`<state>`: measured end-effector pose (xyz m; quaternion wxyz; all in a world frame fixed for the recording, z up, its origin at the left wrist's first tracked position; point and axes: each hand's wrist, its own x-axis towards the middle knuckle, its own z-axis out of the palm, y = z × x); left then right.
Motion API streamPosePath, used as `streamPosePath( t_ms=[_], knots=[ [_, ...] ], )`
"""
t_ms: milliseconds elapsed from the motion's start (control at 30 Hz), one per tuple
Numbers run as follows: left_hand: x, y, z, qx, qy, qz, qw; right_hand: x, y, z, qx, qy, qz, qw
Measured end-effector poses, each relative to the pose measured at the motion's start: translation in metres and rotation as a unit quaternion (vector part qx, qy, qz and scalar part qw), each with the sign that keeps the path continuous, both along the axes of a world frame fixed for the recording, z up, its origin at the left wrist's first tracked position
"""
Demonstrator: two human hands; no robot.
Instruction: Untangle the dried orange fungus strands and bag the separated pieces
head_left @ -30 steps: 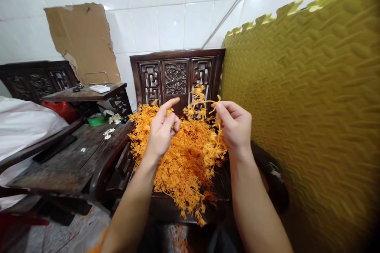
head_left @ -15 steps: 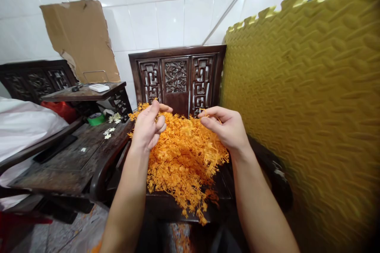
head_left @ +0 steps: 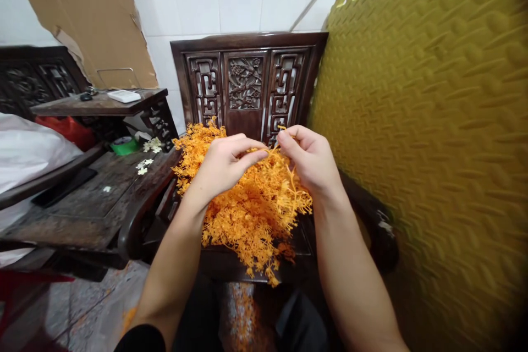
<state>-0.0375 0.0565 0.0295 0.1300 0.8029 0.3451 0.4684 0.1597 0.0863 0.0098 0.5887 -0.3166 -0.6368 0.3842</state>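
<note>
A heap of orange artificial plant sprigs [head_left: 243, 225] lies on the seat of a dark carved wooden chair [head_left: 247, 41]. Above the heap, my right hand [head_left: 311, 159] pinches the stem of one orange sprig [head_left: 292, 176], whose branched end hangs below the fingers. My left hand [head_left: 231, 162] reaches across from the left, thumb and forefinger closed together at a thin orange piece of that sprig, close to the right fingertips. The other fingers of the left hand are hidden behind it.
On the left is a dark wooden table [head_left: 82, 214] with green tape [head_left: 125, 146], pale flower-shaped pieces [head_left: 144, 165] and a black flat object [head_left: 66, 187]. A tall yellow foam mat [head_left: 421, 121] stands at the right. Cardboard [head_left: 86, 11] leans on the tiled wall.
My left hand has moved right, from over the heap's left side to beside the right fingertips, and its fingers have come to the sprig. The camera view has tilted down and closer.
</note>
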Motion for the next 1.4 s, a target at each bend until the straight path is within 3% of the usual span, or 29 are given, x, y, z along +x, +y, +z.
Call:
streamPosePath(
  t_ms=[100,167,267,333,433,567,800,900,1000,1100,1200,1300,1400],
  knots=[
    [0.003,0.003,-0.002,0.026,-0.033,0.016,0.999,0.003,-0.006,0.003,-0.005,-0.045,0.027,0.999],
    [-0.002,0.011,-0.004,-0.009,-0.135,0.040,0.990,0.007,-0.012,0.007,-0.008,-0.064,0.039,0.997],
    [-0.020,0.026,-0.006,-0.057,-0.354,0.091,0.929,0.018,-0.022,0.014,-0.015,-0.042,0.011,0.999],
    [-0.031,0.034,-0.006,-0.070,-0.428,0.099,0.896,0.025,-0.027,0.019,-0.008,0.001,-0.036,0.999],
    [-0.033,0.035,-0.005,-0.099,-0.422,0.065,0.899,0.026,-0.028,0.022,0.010,0.055,-0.086,0.995],
    [-0.010,0.022,-0.004,-0.175,-0.382,-0.006,0.907,0.014,-0.024,0.020,0.002,0.077,-0.073,0.994],
    [0.017,0.004,-0.005,-0.367,-0.341,-0.179,0.847,0.003,-0.020,0.015,0.004,0.134,-0.049,0.990],
    [0.023,0.003,-0.010,-0.396,-0.312,-0.241,0.829,0.006,-0.021,0.014,-0.010,0.133,-0.016,0.991],
    [0.026,0.005,-0.013,-0.377,-0.320,-0.270,0.826,0.011,-0.022,0.014,-0.027,0.105,0.023,0.994],
    [0.027,0.008,-0.011,-0.280,-0.406,-0.222,0.841,0.013,-0.025,0.013,-0.020,0.087,0.025,0.996],
    [0.026,0.012,-0.009,-0.193,-0.506,-0.145,0.828,0.009,-0.027,0.014,-0.004,0.077,0.001,0.997],
    [0.013,0.023,-0.008,-0.189,-0.588,-0.090,0.781,0.007,-0.031,0.016,0.003,0.068,-0.010,0.998],
    [-0.014,0.037,-0.006,-0.204,-0.674,-0.033,0.709,0.015,-0.036,0.021,0.038,0.107,-0.078,0.990]
  ],
)
